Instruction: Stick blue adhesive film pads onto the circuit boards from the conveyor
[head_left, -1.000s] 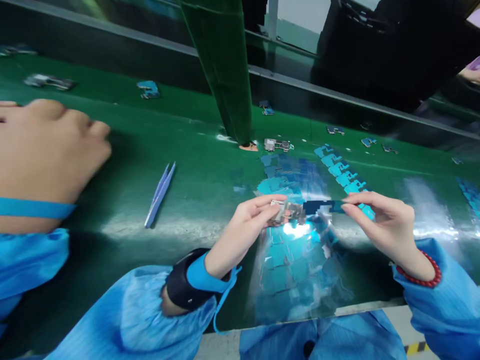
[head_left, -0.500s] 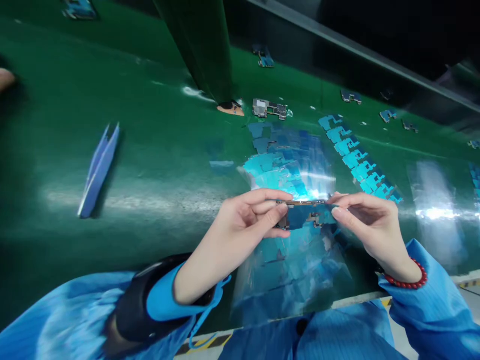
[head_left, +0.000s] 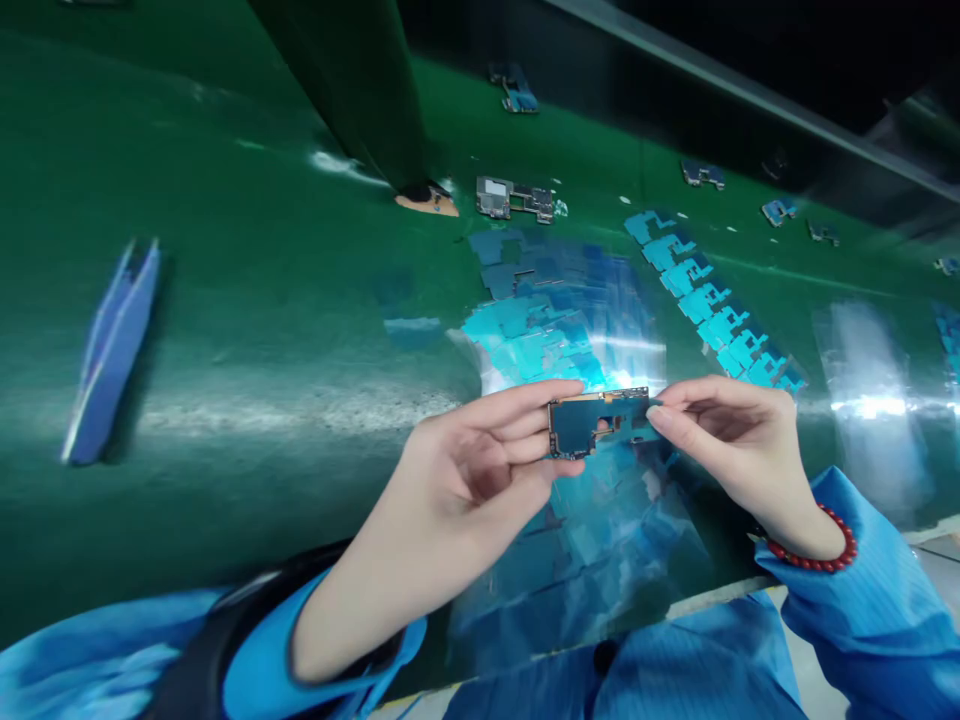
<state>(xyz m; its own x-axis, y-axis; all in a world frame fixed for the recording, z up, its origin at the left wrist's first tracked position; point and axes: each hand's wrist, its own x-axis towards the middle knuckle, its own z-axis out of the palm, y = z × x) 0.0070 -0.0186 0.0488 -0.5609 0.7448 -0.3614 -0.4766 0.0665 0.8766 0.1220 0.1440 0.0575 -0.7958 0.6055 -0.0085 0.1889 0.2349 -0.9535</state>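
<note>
A small blue circuit board (head_left: 596,420) is held up between both my hands above the green belt (head_left: 285,330). My left hand (head_left: 457,500) pinches its left end with thumb and fingers. My right hand (head_left: 731,445) pinches its right end; a red bead bracelet (head_left: 814,550) sits on that wrist. The board's flat blue face is turned toward me. Under my hands lies a clear plastic sheet (head_left: 570,330) carrying many blue stickers.
Blue tweezers (head_left: 112,350) lie on the belt at the left. Another circuit board (head_left: 514,198) rests farther back near a green post (head_left: 352,90). A strip of teal stickers (head_left: 709,305) runs to the right, and more small boards (head_left: 701,173) lie along the far rail.
The board has been turned from edge-on to its blue face toward me. The view has dropped and shifted, so the tweezers appear farther left; the other person's hand is out of view.
</note>
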